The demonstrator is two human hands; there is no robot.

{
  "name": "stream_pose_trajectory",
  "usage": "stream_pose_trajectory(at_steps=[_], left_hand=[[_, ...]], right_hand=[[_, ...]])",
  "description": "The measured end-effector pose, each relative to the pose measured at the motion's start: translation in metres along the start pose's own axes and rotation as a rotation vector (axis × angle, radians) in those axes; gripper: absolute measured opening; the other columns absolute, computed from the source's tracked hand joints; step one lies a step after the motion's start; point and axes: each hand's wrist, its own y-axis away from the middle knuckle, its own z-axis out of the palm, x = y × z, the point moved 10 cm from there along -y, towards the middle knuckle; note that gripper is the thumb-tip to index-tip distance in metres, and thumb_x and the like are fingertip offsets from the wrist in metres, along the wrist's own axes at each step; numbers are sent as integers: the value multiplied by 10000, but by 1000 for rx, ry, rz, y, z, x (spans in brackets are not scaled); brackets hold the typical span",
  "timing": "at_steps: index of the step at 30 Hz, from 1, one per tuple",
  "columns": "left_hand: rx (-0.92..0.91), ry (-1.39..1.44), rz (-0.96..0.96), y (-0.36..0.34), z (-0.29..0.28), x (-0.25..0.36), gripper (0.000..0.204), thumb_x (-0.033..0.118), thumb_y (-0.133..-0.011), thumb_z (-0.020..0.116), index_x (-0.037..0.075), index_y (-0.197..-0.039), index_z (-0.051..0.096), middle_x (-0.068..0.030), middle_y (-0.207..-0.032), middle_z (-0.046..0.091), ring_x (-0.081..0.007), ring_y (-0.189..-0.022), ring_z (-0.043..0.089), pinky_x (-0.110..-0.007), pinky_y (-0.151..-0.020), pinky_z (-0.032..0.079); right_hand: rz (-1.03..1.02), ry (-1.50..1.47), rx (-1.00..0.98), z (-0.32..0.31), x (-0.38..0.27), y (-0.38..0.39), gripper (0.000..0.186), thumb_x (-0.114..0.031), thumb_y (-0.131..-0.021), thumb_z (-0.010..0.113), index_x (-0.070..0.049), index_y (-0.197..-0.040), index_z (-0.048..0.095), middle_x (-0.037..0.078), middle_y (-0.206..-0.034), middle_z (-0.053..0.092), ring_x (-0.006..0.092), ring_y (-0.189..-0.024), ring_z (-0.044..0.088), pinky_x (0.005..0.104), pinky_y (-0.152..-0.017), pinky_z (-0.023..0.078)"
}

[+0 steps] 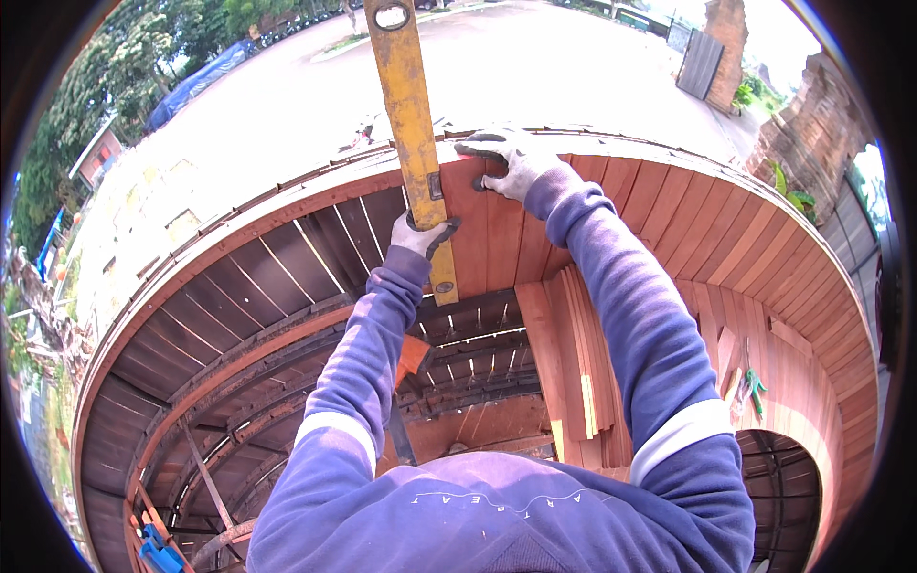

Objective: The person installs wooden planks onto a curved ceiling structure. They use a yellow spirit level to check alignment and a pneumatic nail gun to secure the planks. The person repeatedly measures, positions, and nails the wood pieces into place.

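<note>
A long yellow spirit level (411,105) stands nearly upright against the curved wooden rim, its lower end reaching below the reddish planks. My left hand (423,235), in a pale work glove with dark fingertips, is closed around its lower part. Just to the right, my gloved right hand (514,162) grips the top edge of a wooden plank (468,224). Its fingers lie over the edge and the thumb is on the near face. The plank sits beside the level, in line with the other planks (669,205) fixed along the right side.
Dark slats (229,301) line the left side, above curved ribs (258,334). Loose wooden strips (578,353) lean below my right arm. Green-handled pliers (755,390) are at the right. A blue tool (160,549) is at the lower left, and an orange object (412,358) beside my left forearm.
</note>
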Motion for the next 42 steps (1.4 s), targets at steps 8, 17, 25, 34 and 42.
stream_pose_trajectory(at_steps=[8,17,25,34,42], left_hand=[[31,-37,2,-1,1,1,275,-53,-819,697,-31,-1079,609,-92,-983,693,-166,-823,685,-290,-780,566],[49,-83,-28,-4,-4,-4,261,-42,-808,714,-23,-1052,625,-81,-946,701,-154,-798,684,-282,-750,570],[63,-18,-25,-2,-2,-1,274,-60,-814,706,-28,-1070,614,-89,-944,700,-166,-783,687,-282,-737,575],[44,122,27,0,3,2,262,-53,-812,713,-17,-1054,620,-67,-920,694,-154,-755,676,-276,-686,560],[83,-62,-17,-5,-11,-9,267,-37,-811,723,-6,-1059,629,-60,-925,694,-143,-760,671,-273,-701,558]], right_hand=[[-32,70,7,1,0,-3,552,-303,-826,748,-256,-1346,570,8,-1405,509,247,-1351,401,391,-1171,309],[-12,24,13,3,3,-2,545,-288,-815,760,-290,-1331,583,19,-1384,521,259,-1300,448,384,-1143,352],[30,47,62,-2,2,1,559,-245,-794,779,-269,-1320,589,45,-1343,551,263,-1258,503,374,-1100,412],[-21,53,66,0,4,0,571,-246,-794,778,-297,-1328,584,38,-1366,546,263,-1275,484,387,-1111,395],[-30,71,37,5,3,-4,538,-327,-828,744,-312,-1339,576,11,-1404,523,258,-1304,450,390,-1148,342]])
